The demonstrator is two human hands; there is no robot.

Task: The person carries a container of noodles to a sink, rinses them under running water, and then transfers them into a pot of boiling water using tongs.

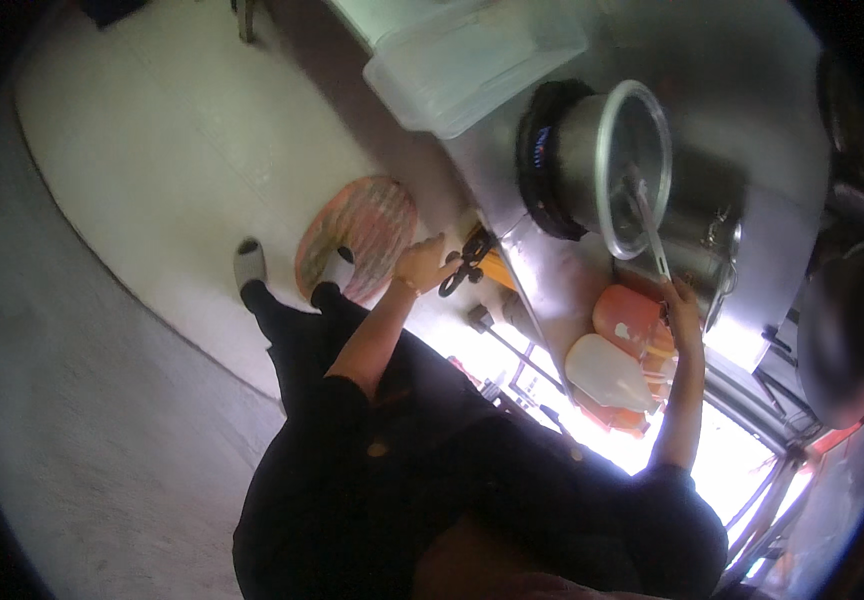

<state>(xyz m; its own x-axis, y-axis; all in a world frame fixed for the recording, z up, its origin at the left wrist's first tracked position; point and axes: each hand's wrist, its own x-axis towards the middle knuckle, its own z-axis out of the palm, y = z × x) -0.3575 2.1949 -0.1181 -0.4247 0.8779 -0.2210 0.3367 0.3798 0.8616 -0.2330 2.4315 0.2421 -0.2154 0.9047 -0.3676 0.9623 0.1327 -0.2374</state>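
Observation:
My left hand [418,267] is held low beside the counter's edge, thumb apart from the fingers, with nothing visible in it. A black looped object [465,266] lies close beyond the thumb; whether they touch is unclear. My right hand [679,304] grips the pale handle of a long utensil [654,238]. Its far end reaches down inside a metal pot [603,161], where the contents are hard to make out. The pot stands on a black round-edged cooker [540,161] with a lit display.
Beside the pot stands a larger steel pot [702,259]. Orange-red containers [627,319] and a whitish jug [604,371] stand near my right forearm. A clear plastic bin [477,67] is on the steel counter [709,97]. A round striped mat [372,225] lies underfoot.

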